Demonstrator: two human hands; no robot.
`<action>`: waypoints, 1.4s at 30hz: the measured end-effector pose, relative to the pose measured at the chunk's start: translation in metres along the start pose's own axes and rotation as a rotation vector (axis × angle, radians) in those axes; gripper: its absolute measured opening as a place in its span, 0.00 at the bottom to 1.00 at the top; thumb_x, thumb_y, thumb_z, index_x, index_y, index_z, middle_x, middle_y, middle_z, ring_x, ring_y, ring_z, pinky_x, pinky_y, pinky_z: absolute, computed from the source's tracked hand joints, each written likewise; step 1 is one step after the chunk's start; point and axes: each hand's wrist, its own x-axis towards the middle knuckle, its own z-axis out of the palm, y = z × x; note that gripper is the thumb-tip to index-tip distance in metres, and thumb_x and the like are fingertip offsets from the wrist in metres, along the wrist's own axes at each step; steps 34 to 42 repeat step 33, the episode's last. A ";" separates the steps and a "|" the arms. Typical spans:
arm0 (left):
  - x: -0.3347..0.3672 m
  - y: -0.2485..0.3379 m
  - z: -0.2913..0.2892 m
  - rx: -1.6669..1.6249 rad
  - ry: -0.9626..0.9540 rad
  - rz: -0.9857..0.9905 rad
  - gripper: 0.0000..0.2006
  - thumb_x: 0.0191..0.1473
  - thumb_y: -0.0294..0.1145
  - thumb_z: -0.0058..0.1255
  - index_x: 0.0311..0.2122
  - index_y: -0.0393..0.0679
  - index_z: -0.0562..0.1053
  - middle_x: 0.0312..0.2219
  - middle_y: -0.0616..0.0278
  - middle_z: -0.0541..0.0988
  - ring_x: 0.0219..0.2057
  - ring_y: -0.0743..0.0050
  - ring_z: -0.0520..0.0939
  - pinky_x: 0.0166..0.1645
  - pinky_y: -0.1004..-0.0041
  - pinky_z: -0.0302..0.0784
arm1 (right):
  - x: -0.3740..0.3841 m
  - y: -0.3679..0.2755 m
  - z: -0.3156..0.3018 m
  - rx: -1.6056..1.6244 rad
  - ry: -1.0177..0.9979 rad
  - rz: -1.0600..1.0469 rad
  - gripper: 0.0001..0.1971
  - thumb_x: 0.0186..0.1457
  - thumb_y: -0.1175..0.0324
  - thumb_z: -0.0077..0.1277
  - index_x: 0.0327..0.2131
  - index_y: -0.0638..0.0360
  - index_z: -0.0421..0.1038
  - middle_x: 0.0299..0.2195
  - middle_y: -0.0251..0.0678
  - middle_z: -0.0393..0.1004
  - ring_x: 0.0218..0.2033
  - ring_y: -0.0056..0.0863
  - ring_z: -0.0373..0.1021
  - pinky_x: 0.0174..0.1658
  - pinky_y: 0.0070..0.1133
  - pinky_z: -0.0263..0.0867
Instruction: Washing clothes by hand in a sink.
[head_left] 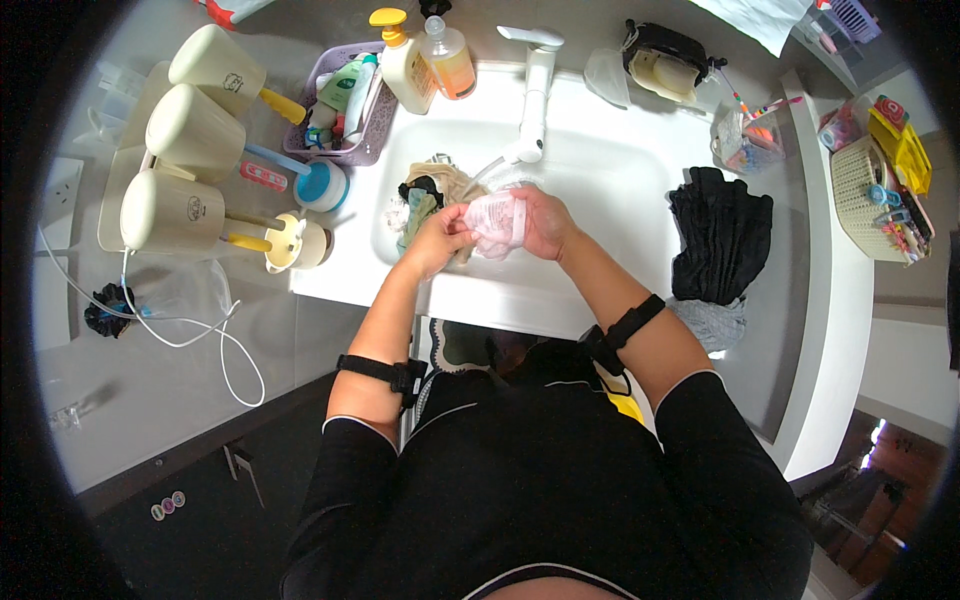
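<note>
Both hands meet over a white sink point(610, 180) under a white faucet point(535, 90). My left hand point(438, 238) and my right hand point(545, 222) both grip a small pale pink cloth point(497, 218), bunched between them under the spout. Water runs from the faucet onto the cloth. More wet laundry point(425, 195), beige and dark, lies in the left part of the basin behind my left hand.
Dark folded clothes point(720, 235) lie on the counter to the right of the sink. Soap bottles point(425, 60) stand behind the basin. Cream mugs point(185, 130) sit on a rack at the left, next to a purple basket point(375, 120). A woven basket point(865, 195) stands far right.
</note>
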 end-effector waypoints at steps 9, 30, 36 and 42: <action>0.016 0.013 0.006 0.333 -0.105 0.231 0.26 0.41 0.17 0.49 0.49 0.46 0.65 0.46 0.58 0.68 0.45 0.68 0.69 0.50 0.75 0.63 | -0.015 -0.017 0.020 -0.658 -0.255 0.020 0.24 0.41 0.80 0.48 0.46 0.60 0.60 0.38 0.34 0.68 0.38 0.22 0.67 0.39 0.19 0.66; 0.007 0.031 0.026 0.571 0.527 0.390 0.12 0.34 0.21 0.52 0.29 0.41 0.69 0.26 0.55 0.72 0.26 0.59 0.73 0.31 0.72 0.69 | -0.015 -0.028 -0.033 -1.431 0.620 -0.143 0.11 0.46 0.63 0.50 0.25 0.61 0.69 0.23 0.38 0.70 0.26 0.29 0.66 0.32 0.25 0.62; 0.012 0.027 0.021 0.616 0.663 0.296 0.23 0.35 0.20 0.52 0.42 0.43 0.63 0.26 0.54 0.72 0.27 0.62 0.74 0.35 0.71 0.69 | -0.020 -0.019 -0.026 -1.222 0.444 -0.174 0.14 0.46 0.60 0.49 0.31 0.62 0.73 0.24 0.36 0.72 0.24 0.28 0.65 0.32 0.23 0.62; 0.012 0.027 0.021 0.616 0.663 0.296 0.23 0.35 0.20 0.52 0.42 0.43 0.63 0.26 0.54 0.72 0.27 0.62 0.74 0.35 0.71 0.69 | -0.020 -0.019 -0.026 -1.222 0.444 -0.174 0.14 0.46 0.60 0.49 0.31 0.62 0.73 0.24 0.36 0.72 0.24 0.28 0.65 0.32 0.23 0.62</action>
